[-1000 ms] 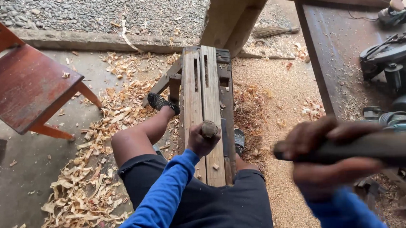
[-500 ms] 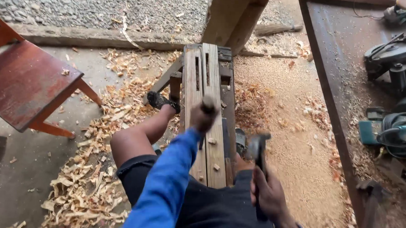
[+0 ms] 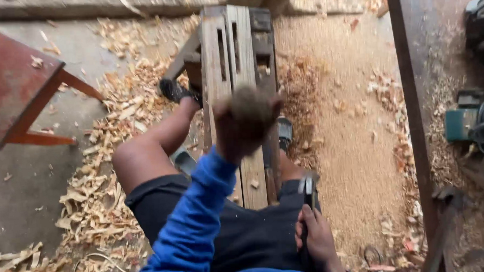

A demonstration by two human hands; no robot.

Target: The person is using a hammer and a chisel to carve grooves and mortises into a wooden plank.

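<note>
Mortise chopping under way: left hand clamped on chisel handle over mortised timber, right hand gripping hammer low; next strike likely needs lifting.

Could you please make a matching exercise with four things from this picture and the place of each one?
Things:
1. left hand
2. right hand
3. red chair
4. wood shavings

Places:
a. on the floor, beside the person's leg
b. low, at the person's thigh, on a dark tool
c. raised over the slotted wooden piece, gripping a rounded handle
d. far left of the picture

Pairs: 1-c, 2-b, 3-d, 4-a
</note>
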